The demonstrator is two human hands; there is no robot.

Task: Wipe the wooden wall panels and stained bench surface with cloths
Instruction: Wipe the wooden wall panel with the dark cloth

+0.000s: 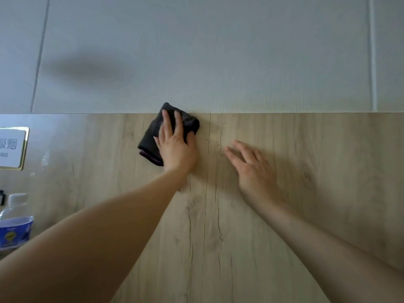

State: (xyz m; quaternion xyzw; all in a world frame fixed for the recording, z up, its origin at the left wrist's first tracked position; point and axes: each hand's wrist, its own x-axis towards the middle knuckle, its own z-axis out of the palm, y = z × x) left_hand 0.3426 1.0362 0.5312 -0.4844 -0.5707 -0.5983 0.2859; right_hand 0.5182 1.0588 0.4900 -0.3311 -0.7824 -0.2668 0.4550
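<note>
The left hand (176, 147) presses with straight fingers a folded dark cloth (157, 136) flat against the wooden wall panel (284, 215), just under the panel's upper edge. The right hand (251, 169) holds nothing, its fingers spread and relaxed near the panel. At left hangs a gold-framed sign (13, 148); its cut-off writing cannot be read fully. Below it stands a water bottle (14, 224) with an unreadable blue label.
</note>
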